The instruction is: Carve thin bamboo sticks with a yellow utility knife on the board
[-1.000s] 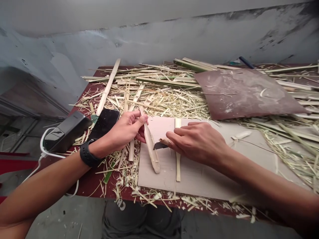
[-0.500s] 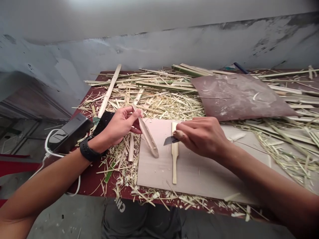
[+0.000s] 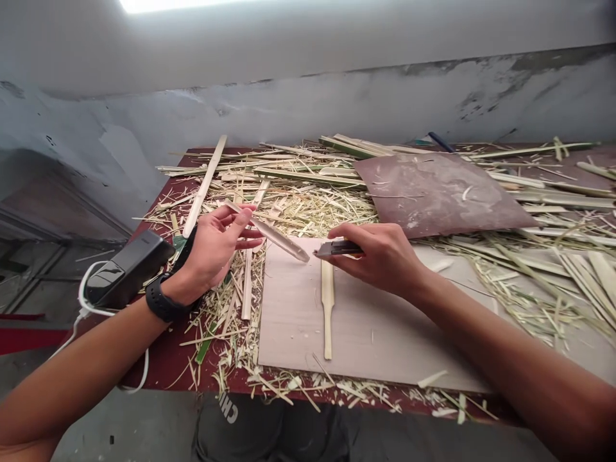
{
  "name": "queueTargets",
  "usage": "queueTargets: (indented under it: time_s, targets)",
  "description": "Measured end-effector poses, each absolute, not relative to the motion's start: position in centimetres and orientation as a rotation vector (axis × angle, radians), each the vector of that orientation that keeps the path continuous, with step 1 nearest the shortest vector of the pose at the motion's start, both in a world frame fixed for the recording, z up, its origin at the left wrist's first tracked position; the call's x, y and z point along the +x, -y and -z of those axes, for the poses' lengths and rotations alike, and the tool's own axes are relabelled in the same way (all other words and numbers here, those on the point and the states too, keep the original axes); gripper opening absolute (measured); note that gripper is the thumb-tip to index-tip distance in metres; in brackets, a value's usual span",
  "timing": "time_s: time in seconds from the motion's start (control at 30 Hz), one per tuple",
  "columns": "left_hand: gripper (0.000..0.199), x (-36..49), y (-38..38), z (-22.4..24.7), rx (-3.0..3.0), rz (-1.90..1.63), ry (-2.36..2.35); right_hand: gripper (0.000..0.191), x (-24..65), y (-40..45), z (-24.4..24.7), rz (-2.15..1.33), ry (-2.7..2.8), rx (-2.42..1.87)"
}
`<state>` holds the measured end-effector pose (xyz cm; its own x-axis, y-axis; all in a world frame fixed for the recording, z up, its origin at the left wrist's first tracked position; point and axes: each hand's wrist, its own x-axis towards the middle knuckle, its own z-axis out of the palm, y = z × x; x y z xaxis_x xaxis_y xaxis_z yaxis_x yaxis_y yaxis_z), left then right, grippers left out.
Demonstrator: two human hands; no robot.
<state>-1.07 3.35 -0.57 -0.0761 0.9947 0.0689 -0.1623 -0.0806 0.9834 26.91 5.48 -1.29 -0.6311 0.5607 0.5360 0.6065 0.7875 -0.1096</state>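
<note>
Between the thumb and fingers of my left hand [image 3: 216, 247] is a thin pale bamboo piece [image 3: 282, 240], tilted down to the right above the board's left part. My right hand [image 3: 380, 256] is closed around a utility knife [image 3: 339, 248], its blade pointing left, close to the lower end of the held piece. Whether blade and piece touch I cannot tell. A paddle-shaped bamboo piece [image 3: 328, 308] lies on the pale board [image 3: 289, 340] below the knife, its upper end partly hidden by my right hand.
Bamboo shavings [image 3: 308, 208] and strips cover the back of the dark red table [image 3: 178, 359]. A brown sheet [image 3: 433, 192] lies at the back right. On the left stand a black device [image 3: 128, 269] with a white cable and a long bamboo strip [image 3: 206, 183].
My left hand has turned the held piece to a flatter angle, raising its lower end. My right hand has moved slightly left and turned the knife, blade now toward that end. The view has shifted slightly.
</note>
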Motion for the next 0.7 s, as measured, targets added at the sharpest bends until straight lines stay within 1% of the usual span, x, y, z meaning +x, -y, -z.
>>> queueTargets:
  time_s: [0.1, 0.23, 0.33, 0.43, 0.57, 0.63, 0.7]
  targets:
    - [0.028, -0.9, -3.0, 0.5, 1.254, -1.534, -1.111, 0.023, 27.4, -6.1, 1.7, 0.057, 2.461, -0.965]
    - [0.015, -0.9, -2.0, 0.4, 1.788, -1.505, -1.040, 0.029, 27.6, -6.6, 1.9, 0.000, 2.529, -1.017]
    - [0.012, -1.1, -1.4, 0.2, 2.425, -1.434, -0.857, 0.030, 27.7, -6.6, 2.0, -0.067, 2.538, -1.029]
    - [0.015, -1.0, -0.8, -0.2, 2.897, -1.187, -0.572, 0.024, 27.8, -6.7, 2.0, -0.126, 2.527, -1.025]
    - [0.027, -0.5, -0.2, -0.4, 3.079, -0.693, -0.384, 0.016, 27.9, -6.8, 1.8, -0.175, 2.530, -1.030]
    - [0.044, -0.4, -0.1, -0.2, 3.063, -0.529, -0.344, 0.017, 28.0, -6.8, 1.5, -0.188, 2.524, -1.019]
    - [0.059, -0.4, -0.1, -0.1, 3.037, -0.465, -0.337, 0.018, 28.1, -6.7, 1.2, -0.211, 2.530, -0.986]
